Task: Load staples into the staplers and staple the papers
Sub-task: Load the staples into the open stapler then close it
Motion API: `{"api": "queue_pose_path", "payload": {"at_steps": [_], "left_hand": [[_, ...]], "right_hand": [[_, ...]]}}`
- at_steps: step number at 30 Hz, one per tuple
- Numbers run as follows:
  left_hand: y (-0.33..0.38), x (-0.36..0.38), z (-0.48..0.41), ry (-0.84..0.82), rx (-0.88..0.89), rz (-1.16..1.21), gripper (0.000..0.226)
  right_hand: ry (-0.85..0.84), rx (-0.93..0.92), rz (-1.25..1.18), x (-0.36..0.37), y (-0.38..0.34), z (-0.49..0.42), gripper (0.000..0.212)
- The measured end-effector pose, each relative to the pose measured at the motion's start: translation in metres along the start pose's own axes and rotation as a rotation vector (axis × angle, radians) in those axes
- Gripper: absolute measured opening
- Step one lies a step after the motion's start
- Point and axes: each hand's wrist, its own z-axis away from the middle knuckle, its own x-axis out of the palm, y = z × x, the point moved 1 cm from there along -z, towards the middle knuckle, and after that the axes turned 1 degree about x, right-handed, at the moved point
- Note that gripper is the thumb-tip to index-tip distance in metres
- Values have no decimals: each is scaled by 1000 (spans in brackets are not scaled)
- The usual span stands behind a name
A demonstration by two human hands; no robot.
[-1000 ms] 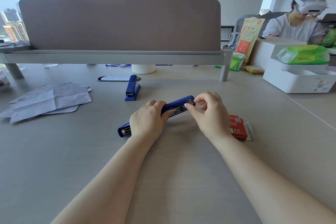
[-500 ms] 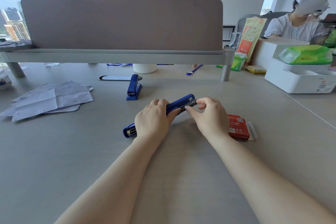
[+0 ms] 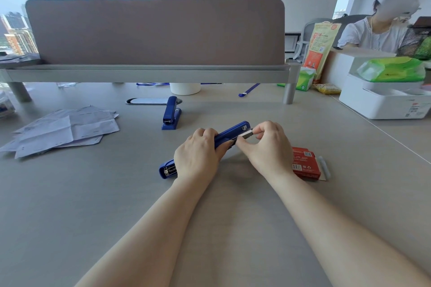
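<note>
a: step?
b: loading. left hand (image 3: 198, 156) grips the stapler (image 3: 229, 134) under its palm; right hand (image 3: 265, 144) pinches a staple strip (image 3: 247, 134) at its fingertips.
a: next?
b: likely seat the strip, then close.

Centre of the tabletop (image 3: 93, 193): a stapler (image 3: 229, 134) lying aslant, near end to the left, far end to the right. The left hand (image 3: 197, 155) lies over its middle. The right hand (image 3: 265, 147) is at its far end, fingers (image 3: 257, 129) pinching a staple strip (image 3: 247, 134) there. Behind it, apart: a second stapler (image 3: 171, 113). Far left: papers (image 3: 63, 129) in a loose heap. Just right of the right hand: a staple box (image 3: 304, 162). Rear: a divider (image 3: 158, 30) across the tabletop, a cup (image 3: 185, 88) beneath its rail. Far right: a container (image 3: 382, 102) with a packet (image 3: 394, 70) on top.
</note>
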Motion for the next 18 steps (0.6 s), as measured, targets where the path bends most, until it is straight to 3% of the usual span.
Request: {"api": "queue_pose_path", "payload": {"at_steps": [4, 12, 18], "left_hand": [[-4, 1, -1, 12, -20, 6, 44], [-6, 2, -2, 18, -10, 23, 41], [-6, 1, -2, 23, -3, 36, 41]], "right_hand": [[7, -52, -41, -1, 1, 1, 39], [-40, 36, -203, 1, 5, -4, 29], [-25, -8, -190, 2, 8, -4, 27]]}}
